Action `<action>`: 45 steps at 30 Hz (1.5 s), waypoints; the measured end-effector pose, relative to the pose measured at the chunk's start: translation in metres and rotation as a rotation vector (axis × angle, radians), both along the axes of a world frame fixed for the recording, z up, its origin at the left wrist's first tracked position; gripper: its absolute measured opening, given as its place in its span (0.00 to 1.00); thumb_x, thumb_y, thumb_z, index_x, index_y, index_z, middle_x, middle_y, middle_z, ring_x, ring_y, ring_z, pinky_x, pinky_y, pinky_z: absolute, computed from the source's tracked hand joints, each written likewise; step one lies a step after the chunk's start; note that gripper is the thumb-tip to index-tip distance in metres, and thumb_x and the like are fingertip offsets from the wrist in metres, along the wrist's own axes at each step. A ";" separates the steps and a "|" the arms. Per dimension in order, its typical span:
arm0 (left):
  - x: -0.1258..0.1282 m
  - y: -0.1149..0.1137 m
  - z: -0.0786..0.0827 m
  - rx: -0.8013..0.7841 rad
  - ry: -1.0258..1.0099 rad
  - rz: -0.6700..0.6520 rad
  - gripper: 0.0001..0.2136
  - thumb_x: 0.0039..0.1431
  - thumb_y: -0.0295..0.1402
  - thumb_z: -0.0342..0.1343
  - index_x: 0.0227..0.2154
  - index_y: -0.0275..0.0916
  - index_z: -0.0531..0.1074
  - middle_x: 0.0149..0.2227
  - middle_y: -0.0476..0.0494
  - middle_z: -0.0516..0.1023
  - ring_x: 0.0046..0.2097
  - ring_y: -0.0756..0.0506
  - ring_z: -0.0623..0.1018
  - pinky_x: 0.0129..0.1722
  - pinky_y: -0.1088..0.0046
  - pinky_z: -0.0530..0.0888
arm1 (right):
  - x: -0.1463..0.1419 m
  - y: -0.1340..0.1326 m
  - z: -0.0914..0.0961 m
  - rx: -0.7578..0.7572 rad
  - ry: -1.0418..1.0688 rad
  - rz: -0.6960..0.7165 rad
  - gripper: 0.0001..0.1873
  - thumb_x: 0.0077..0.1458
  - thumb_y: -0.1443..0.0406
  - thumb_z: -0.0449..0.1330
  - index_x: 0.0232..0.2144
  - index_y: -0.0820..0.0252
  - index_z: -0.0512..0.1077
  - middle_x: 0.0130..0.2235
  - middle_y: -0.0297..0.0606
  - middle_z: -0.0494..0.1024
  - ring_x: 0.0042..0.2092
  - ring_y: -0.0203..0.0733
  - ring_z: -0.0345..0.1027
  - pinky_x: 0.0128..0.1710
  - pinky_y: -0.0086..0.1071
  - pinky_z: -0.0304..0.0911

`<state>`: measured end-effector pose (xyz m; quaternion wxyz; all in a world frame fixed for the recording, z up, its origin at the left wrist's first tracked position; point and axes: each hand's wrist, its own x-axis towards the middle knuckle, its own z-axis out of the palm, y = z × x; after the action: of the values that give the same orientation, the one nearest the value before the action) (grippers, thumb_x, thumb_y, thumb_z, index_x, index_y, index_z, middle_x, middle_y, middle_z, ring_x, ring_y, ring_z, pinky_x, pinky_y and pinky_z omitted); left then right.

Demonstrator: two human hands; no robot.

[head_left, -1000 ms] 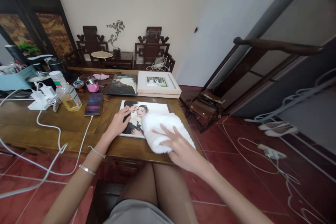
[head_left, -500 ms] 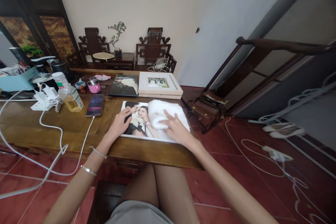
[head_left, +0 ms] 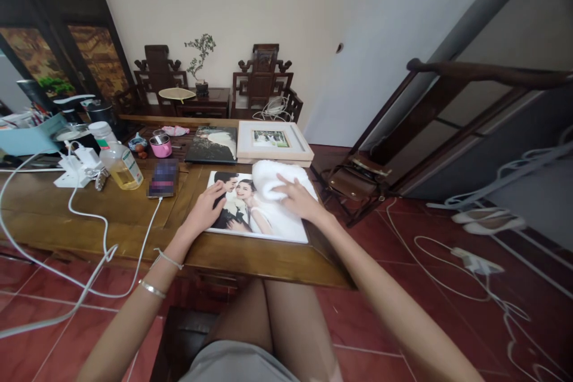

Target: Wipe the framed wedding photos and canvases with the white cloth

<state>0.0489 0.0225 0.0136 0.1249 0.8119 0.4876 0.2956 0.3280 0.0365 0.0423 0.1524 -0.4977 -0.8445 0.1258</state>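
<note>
A glossy photo panel (head_left: 235, 218) showing a couple lies flat near the table's front edge. My left hand (head_left: 206, 206) rests on its left side with the fingers stretched out and apart. Bunched over the panel's upper right part is a fluffy white towel (head_left: 268, 174). On top of the towel my right hand (head_left: 299, 198) lies with its fingers spread, pressing into the pile. The towel hides the panel's upper right corner, and whether my right thumb tucks under the cloth does not show.
Behind the panel lie a dark photo panel (head_left: 212, 144) and a pale framed picture (head_left: 273, 142). Left of it are a phone (head_left: 162, 179) on a white cable, a pink mug (head_left: 160, 146), a bottle of yellow liquid (head_left: 125, 170) and a power strip (head_left: 71, 176). A chair (head_left: 380, 131) holds a brown bag (head_left: 353, 182).
My right hand and the towel have slid away from me toward the panel's far edge, uncovering its lower right part. My left hand stays in place.
</note>
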 end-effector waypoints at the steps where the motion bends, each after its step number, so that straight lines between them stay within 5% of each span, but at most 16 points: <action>1: 0.000 0.000 0.001 -0.003 -0.002 0.001 0.19 0.63 0.34 0.45 0.54 0.34 0.70 0.61 0.35 0.67 0.64 0.41 0.62 0.64 0.58 0.59 | -0.001 0.014 0.000 0.003 -0.004 -0.021 0.29 0.45 0.77 0.48 0.48 0.59 0.74 0.57 0.46 0.70 0.67 0.53 0.45 0.61 0.63 0.39; 6: 0.001 -0.002 0.004 -0.004 0.002 0.005 0.20 0.63 0.34 0.45 0.54 0.33 0.70 0.60 0.35 0.67 0.64 0.41 0.62 0.64 0.59 0.59 | -0.006 0.025 0.000 0.019 -0.020 -0.057 0.29 0.46 0.77 0.49 0.50 0.63 0.73 0.58 0.52 0.69 0.67 0.56 0.44 0.60 0.64 0.39; 15: 0.004 -0.002 0.003 0.008 -0.007 0.021 0.18 0.63 0.33 0.45 0.53 0.36 0.70 0.60 0.37 0.68 0.64 0.41 0.63 0.64 0.58 0.59 | 0.000 -0.122 -0.006 0.065 -0.002 0.171 0.32 0.36 0.79 0.47 0.41 0.57 0.76 0.64 0.38 0.60 0.69 0.52 0.33 0.62 0.67 0.33; 18: 0.003 -0.002 0.003 0.013 0.009 0.017 0.19 0.63 0.33 0.45 0.53 0.35 0.70 0.60 0.36 0.67 0.64 0.41 0.63 0.64 0.58 0.59 | 0.002 -0.141 -0.004 0.075 -0.007 0.221 0.30 0.34 0.79 0.47 0.36 0.56 0.77 0.63 0.36 0.62 0.68 0.51 0.35 0.62 0.66 0.33; 21: 0.002 -0.001 0.002 0.015 0.025 -0.004 0.19 0.63 0.34 0.45 0.53 0.35 0.70 0.61 0.36 0.67 0.64 0.40 0.62 0.64 0.57 0.59 | 0.004 -0.117 -0.003 0.063 -0.011 0.166 0.31 0.35 0.79 0.47 0.39 0.56 0.77 0.62 0.38 0.63 0.68 0.51 0.39 0.63 0.63 0.36; 28: 0.001 -0.001 0.001 0.001 0.024 0.002 0.20 0.64 0.34 0.44 0.53 0.33 0.70 0.61 0.34 0.66 0.64 0.40 0.62 0.64 0.58 0.59 | -0.008 0.006 0.004 0.035 -0.118 -0.033 0.29 0.47 0.76 0.49 0.52 0.64 0.71 0.60 0.52 0.66 0.67 0.53 0.41 0.61 0.62 0.41; 31: 0.001 -0.001 0.002 0.004 0.017 0.007 0.19 0.64 0.34 0.44 0.53 0.33 0.70 0.60 0.34 0.67 0.64 0.41 0.63 0.64 0.58 0.59 | -0.017 0.018 0.007 0.040 -0.122 -0.049 0.29 0.47 0.77 0.49 0.52 0.65 0.71 0.60 0.54 0.66 0.67 0.57 0.41 0.60 0.64 0.41; 34: 0.002 -0.001 0.001 0.012 0.016 0.014 0.19 0.63 0.33 0.44 0.53 0.36 0.70 0.60 0.37 0.67 0.64 0.41 0.63 0.64 0.57 0.59 | -0.020 -0.010 0.005 0.057 -0.120 0.008 0.29 0.45 0.78 0.49 0.50 0.65 0.73 0.62 0.50 0.63 0.67 0.60 0.39 0.60 0.66 0.39; 41: 0.002 0.002 -0.003 0.020 0.002 0.014 0.18 0.63 0.32 0.44 0.52 0.37 0.71 0.60 0.38 0.68 0.64 0.42 0.62 0.64 0.57 0.59 | -0.017 -0.129 -0.001 0.025 -0.009 0.157 0.33 0.35 0.79 0.48 0.42 0.55 0.77 0.65 0.36 0.59 0.68 0.57 0.32 0.61 0.69 0.31; 45: 0.003 0.001 -0.003 0.023 0.020 0.015 0.18 0.63 0.33 0.44 0.52 0.36 0.71 0.61 0.37 0.67 0.64 0.41 0.62 0.64 0.58 0.58 | -0.013 -0.143 -0.001 0.024 -0.013 0.188 0.34 0.33 0.79 0.47 0.41 0.55 0.77 0.64 0.35 0.60 0.68 0.54 0.34 0.62 0.67 0.32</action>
<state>0.0514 0.0232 0.0109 0.1087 0.8126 0.4915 0.2938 0.3148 -0.1067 0.0414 0.1405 -0.4152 -0.8900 0.1260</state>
